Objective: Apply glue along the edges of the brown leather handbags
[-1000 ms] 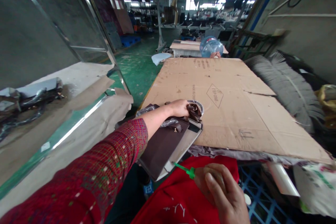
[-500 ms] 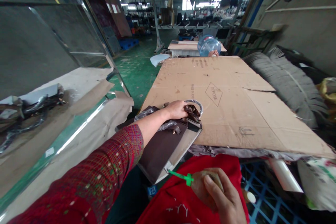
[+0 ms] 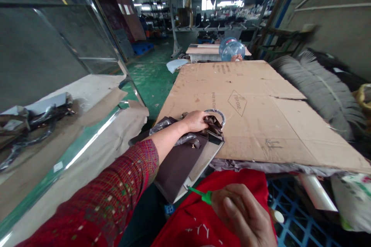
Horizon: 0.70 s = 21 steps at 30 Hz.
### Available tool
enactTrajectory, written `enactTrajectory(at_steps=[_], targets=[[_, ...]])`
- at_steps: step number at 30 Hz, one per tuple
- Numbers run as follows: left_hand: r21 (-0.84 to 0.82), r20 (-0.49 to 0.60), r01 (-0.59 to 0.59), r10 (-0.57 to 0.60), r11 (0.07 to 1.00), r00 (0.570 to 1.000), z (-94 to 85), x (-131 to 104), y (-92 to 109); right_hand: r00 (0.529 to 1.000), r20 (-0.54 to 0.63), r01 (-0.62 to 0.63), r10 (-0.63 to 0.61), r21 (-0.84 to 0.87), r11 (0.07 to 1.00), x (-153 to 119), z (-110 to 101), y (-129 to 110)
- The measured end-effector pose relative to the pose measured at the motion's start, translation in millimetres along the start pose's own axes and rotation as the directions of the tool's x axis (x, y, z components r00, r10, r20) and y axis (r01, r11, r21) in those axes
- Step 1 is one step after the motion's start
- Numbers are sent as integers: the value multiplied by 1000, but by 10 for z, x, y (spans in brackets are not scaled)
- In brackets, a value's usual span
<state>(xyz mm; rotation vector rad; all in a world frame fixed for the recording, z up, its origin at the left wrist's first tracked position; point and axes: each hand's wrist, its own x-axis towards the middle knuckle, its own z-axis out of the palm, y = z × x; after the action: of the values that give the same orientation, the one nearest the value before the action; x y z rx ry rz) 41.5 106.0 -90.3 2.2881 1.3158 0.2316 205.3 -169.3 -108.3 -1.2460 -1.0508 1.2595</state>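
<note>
A dark brown handbag (image 3: 179, 168) lies tilted over the near edge of the cardboard, its handles wrapped in clear plastic. My left hand (image 3: 196, 121) is closed on crumpled brown material at the bag's top, beside a wrapped handle (image 3: 218, 115). My right hand (image 3: 245, 208) grips a small squeeze bottle with a green nozzle (image 3: 206, 197); the fingers hide most of the bottle's body. The nozzle's thin tip touches or nearly touches the lower corner of the bag's pale side panel (image 3: 199, 162).
A large cardboard sheet (image 3: 255, 123) covers the table ahead. Beyond it lies a clear blue water jug (image 3: 232, 49). To the left, a metal-framed rack (image 3: 110, 42) holds paper and plastic-wrapped straps (image 3: 34, 131). A blue plastic crate (image 3: 292, 208) stands low at right.
My right hand has curled more tightly around the squeeze bottle, covering more of its body. The nozzle tip stays by the bag's corner. My left hand keeps its place.
</note>
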Motion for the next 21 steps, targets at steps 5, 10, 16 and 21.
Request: enactTrajectory(at_steps=[5, 10, 16, 21], targets=[[-2, -10, -9, 9, 1000, 1000, 8, -5, -7, 995, -27, -101, 101, 0, 995, 54, -72, -32], [-4, -1, -10, 10, 1000, 1000, 5, -7, -6, 981, -42, -187, 187, 18, 982, 76, -117, -3], [-10, -3, -3, 3, 1000, 1000, 10, -5, -7, 975, -42, -213, 219, 129, 969, 50, -60, 6], [-26, -1, -10, 10, 1000, 1000, 11, -11, -8, 970, -57, -235, 237, 44, 971, 45, -72, 34]])
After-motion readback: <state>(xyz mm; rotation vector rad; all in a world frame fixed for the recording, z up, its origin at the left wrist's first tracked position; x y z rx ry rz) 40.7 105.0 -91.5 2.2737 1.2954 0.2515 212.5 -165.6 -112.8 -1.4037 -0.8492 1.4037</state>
